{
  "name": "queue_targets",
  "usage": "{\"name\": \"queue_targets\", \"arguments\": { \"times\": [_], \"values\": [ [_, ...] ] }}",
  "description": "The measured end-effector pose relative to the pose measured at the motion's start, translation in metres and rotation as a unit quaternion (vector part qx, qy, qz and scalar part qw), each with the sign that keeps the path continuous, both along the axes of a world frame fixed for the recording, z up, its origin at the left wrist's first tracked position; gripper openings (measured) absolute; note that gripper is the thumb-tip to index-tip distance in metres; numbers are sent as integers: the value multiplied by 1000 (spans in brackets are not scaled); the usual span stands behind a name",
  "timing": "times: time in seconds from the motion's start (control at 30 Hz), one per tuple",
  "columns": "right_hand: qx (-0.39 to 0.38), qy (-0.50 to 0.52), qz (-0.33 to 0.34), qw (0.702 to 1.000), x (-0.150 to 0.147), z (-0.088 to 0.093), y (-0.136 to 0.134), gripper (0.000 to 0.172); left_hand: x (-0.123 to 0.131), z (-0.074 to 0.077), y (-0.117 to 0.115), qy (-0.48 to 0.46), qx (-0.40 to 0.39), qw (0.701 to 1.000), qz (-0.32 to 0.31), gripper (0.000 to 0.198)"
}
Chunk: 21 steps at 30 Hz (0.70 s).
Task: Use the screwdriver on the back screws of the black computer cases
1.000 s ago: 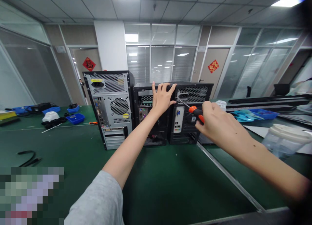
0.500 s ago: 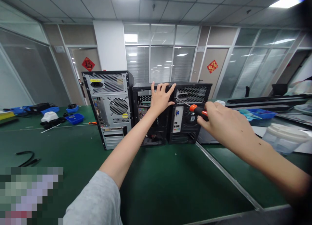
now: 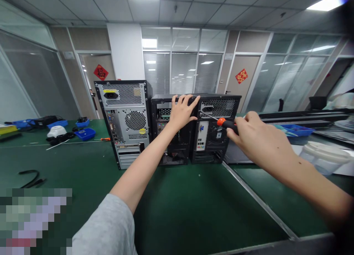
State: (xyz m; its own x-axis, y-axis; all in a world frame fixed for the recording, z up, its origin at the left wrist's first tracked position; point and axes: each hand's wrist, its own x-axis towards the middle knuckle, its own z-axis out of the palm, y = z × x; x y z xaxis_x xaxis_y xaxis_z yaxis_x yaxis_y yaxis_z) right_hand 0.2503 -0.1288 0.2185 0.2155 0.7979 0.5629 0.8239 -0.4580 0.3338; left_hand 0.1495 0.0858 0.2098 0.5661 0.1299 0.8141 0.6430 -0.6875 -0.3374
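My right hand [image 3: 250,133] is closed round the black and orange handle of a screwdriver [image 3: 222,121]. Its thin shaft points left, with the tip at the left edge of the power supply on the right-hand computer case [image 3: 221,108]. Fingers spread, my left hand [image 3: 182,109] rests against the upper back of the middle computer case [image 3: 163,100], its fingertips over the top edge. Both black cases stand side by side with their rear panels towards me. Left of them stands a taller computer case [image 3: 135,137] with a silver rear panel.
Small blue trays [image 3: 85,134] and an orange-handled screwdriver [image 3: 105,139] lie on the green table [image 3: 177,210] at left. A black cable [image 3: 30,179] is near the left edge. On the right are a lidded clear tub [image 3: 322,157] and another blue tray [image 3: 297,129].
My right hand has shifted slightly to the right and its grip on the screwdriver handle has turned a little. My left hand stays on the middle case.
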Motion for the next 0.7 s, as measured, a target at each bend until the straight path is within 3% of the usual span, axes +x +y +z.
{"name": "queue_targets", "arguments": {
  "times": [0.47, 0.7],
  "values": [
    [25, 44, 33, 998, 6, -2, 4, 32, -9, -1, 2, 25, 17, 999, -10, 94],
    [12, 25, 13, 1000, 7, 3, 4, 25, -17, 1, 8, 42, 10, 999, -13, 98]
  ]
}}
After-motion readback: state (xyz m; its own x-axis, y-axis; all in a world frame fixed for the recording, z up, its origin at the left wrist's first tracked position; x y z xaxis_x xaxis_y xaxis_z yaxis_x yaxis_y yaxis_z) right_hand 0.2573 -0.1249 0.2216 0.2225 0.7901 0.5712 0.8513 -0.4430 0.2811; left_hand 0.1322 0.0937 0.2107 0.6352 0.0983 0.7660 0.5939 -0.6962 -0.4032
